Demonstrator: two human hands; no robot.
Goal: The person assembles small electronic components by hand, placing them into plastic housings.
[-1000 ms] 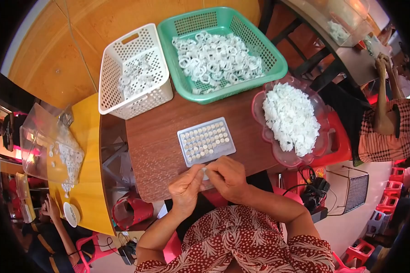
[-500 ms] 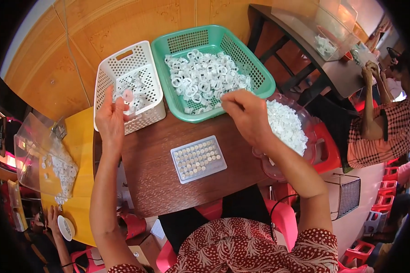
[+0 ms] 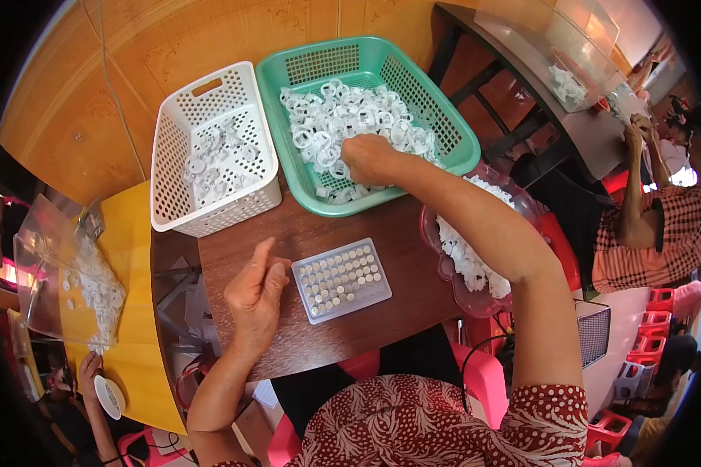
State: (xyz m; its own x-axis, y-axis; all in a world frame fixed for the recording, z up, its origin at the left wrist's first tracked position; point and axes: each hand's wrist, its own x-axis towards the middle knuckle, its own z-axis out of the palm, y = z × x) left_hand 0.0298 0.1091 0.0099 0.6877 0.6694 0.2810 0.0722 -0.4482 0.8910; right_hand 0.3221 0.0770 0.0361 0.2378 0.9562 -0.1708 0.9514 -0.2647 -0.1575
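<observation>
My right hand [image 3: 372,159] reaches into the green basket [image 3: 466,156], over a pile of white, ring-shaped plastic pieces [image 3: 350,117]. Its fingers are curled down among the pieces, and the fingertips are hidden. Above the brown table, my left hand [image 3: 255,300] hangs just left of a shallow pale plastic tray [image 3: 327,315]. The left index finger stretches out, with the thumb apart from it, and I see nothing held. Small round cream-coloured discs stand in rows in the tray, with gaps in the nearest row.
A white perforated basket [image 3: 234,212] with similar white pieces stands left of the green one. On the right, a clear pinkish bowl [image 3: 436,268] holds white bits, partly behind my right forearm. Other people sit at a yellow table [image 3: 144,311] and a dark table [image 3: 592,136].
My left hand has come down from the white basket to beside the tray. My right hand has moved left and into the pile in the green basket.
</observation>
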